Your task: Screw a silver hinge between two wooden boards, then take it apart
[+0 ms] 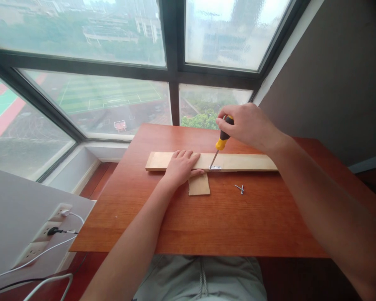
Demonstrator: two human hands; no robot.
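Observation:
My right hand (242, 123) grips a screwdriver (221, 143) with a black and yellow handle. The shaft slants down to the left, its tip at a small metal bracket (215, 168) on the front edge of a long pale wooden board (238, 161). Whether a screw sits under the tip is too small to tell. Flat on the board, left of the bracket, lies my left hand (183, 165) with its fingers stretched out. A small square wood piece (199, 185) lies just in front of the board. Several loose screws (240, 189) rest on the table to its right.
The reddish-brown wooden table (138, 217) has its near edge right at my lap. Large windows (109, 96) stand behind it, and a grey wall (332, 75) rises at the right. Wall sockets (44, 232) with plugged-in cables are low on the left.

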